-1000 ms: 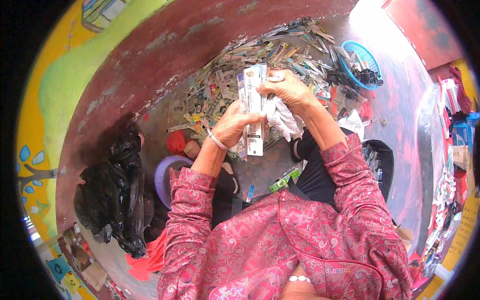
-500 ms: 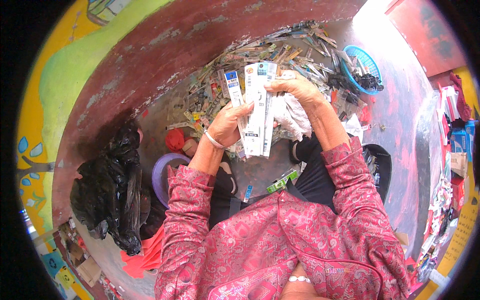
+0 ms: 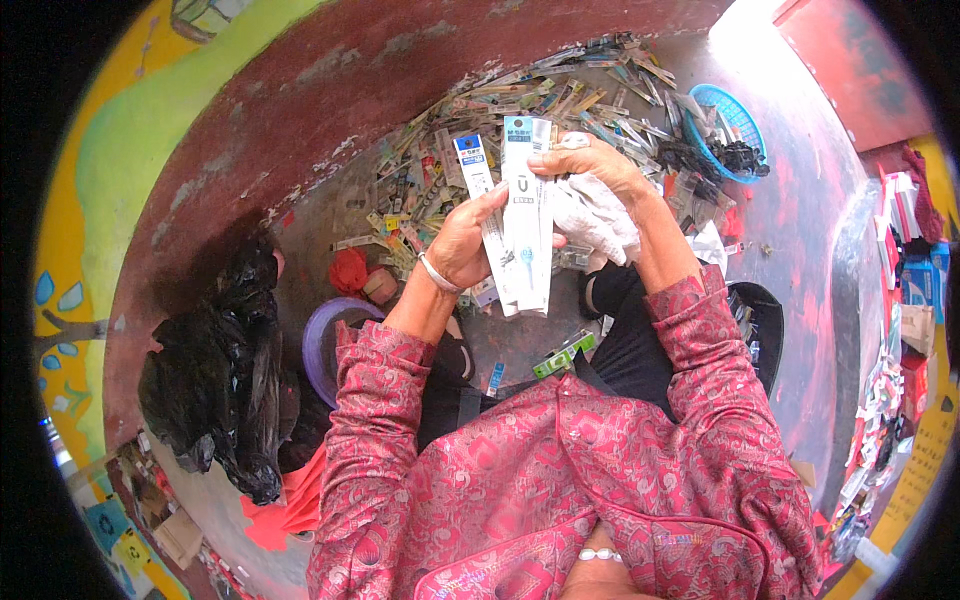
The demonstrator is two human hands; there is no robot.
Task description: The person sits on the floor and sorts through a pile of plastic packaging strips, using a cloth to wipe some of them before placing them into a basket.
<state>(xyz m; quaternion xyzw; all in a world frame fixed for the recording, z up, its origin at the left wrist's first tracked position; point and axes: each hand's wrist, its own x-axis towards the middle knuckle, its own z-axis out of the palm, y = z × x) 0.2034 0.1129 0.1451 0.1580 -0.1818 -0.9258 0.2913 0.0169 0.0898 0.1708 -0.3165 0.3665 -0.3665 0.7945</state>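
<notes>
Long, narrow white packets with coloured, holed tops are spread like a fan between my hands. My left hand [image 3: 466,240], a pale bangle at its wrist, is closed round their left side. One blue-topped packet [image 3: 484,215] leans left there. A teal-topped packet [image 3: 524,225] stands nearly upright in front of the others. My right hand [image 3: 598,170] pinches it at the upper right edge, thumb on its face. Against the right palm hangs a crumpled white cloth-like piece [image 3: 594,215]; how it is held is hidden. Beyond my hands lies a broad heap of similar packets [image 3: 520,90].
A blue mesh basket [image 3: 750,120] with dark and clear scraps stands at the far right. To my left are a black plastic bag [image 3: 225,370] and a purple basin [image 3: 318,350]. A green packet [image 3: 565,355] lies by my lap. A maroon wall [image 3: 300,110] curves behind the heap.
The packets in my hands have been rearranged: a white one with an orange mark no longer shows in front, and the teal-topped one now does. My left hand has shifted slightly right.
</notes>
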